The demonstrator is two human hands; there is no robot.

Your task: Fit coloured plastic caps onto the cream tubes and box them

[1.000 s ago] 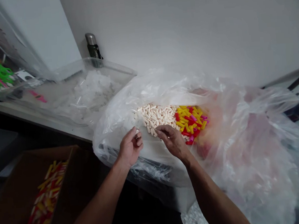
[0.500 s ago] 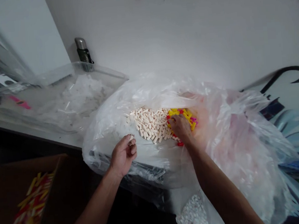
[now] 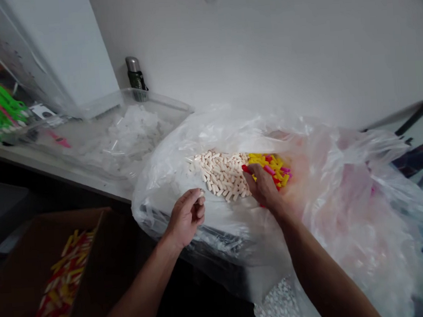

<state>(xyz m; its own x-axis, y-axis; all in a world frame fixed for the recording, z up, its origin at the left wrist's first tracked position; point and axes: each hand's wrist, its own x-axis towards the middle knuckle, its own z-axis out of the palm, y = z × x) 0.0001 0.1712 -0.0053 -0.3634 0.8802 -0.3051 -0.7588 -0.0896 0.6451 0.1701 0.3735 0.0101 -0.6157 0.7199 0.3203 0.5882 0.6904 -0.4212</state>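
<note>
In the head view, my left hand (image 3: 188,216) is pinched closed around a small whitish piece (image 3: 201,193), mostly covered by the fingertips. My right hand (image 3: 262,186) is closed on a small red plastic piece (image 3: 245,168), with its fingers over the colored heap. Left of that hand spreads a pile of cream-colored short pegs (image 3: 222,171). Yellow, red and pink plastic pieces (image 3: 278,164) lie beside the pegs. Both heaps rest in the opening of a large clear plastic bag (image 3: 209,124).
At left, a clear plastic tray (image 3: 172,101) holds whitish bits. Behind it stands a thermos (image 3: 136,76). An open cardboard box (image 3: 74,211) at lower left contains red and yellow sticks (image 3: 65,282). Green-handled items (image 3: 7,103) sit at far left. A bag of white pieces (image 3: 279,304) lies low.
The view has swung left, so the scene sits further right. My right hand has lifted a red piece from the colored heap toward the cream pegs. The left hand keeps its pinch.
</note>
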